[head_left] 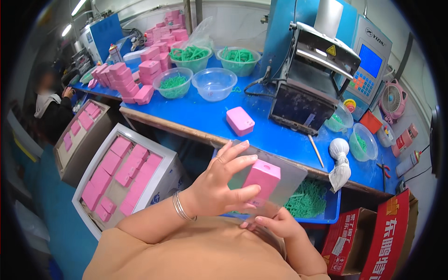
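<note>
My left hand (223, 176), with bangles at the wrist, has its fingers spread beside a pink rectangular block (266, 176) with a small recess in its top. The thumb and index fingertips reach the block's left side; whether they grip it is unclear. Behind and below the block is a translucent plastic sheet (293, 173). Lower down, my right hand (276, 224) has its thumb and fingers closed at the sheet's lower edge. On the blue table, another pink block (240, 120) lies beyond my left hand.
Below the table edge sits a blue tray (332, 215) with green strands. A white-rimmed box (170, 158) of pink blocks stands left. A press machine (303, 88), tubs (214, 86), pink stacks (123, 79) and a cloth bundle (339, 158) occupy the table. Red cartons (389, 233) stand right; another person is far left.
</note>
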Motion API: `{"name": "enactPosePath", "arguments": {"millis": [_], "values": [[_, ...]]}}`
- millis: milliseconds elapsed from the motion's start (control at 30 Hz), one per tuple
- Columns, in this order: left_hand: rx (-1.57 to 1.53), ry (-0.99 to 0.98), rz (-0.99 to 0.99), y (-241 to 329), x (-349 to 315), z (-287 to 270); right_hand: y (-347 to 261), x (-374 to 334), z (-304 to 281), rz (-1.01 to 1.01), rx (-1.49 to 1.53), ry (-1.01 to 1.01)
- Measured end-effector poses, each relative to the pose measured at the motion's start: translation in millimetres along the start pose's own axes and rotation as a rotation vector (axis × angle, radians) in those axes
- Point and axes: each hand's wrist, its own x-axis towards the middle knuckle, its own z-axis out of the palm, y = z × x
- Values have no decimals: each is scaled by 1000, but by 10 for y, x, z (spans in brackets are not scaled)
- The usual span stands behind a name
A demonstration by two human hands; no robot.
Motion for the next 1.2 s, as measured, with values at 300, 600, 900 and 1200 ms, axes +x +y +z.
{"name": "enactPosePath", "arguments": {"millis": [300, 600, 900, 1200], "values": [[18, 175, 149, 72, -129, 27, 110, -89, 16, -65, -259, 52], [-32, 239, 98, 26, -186, 120, 136, -40, -35, -46, -258, 9], [134, 1, -137, 0, -143, 77, -75, -20, 74, 88, 21, 19], [41, 166, -360, -333, -109, -50, -915, -339, -55, -184, 601, -154]]}}
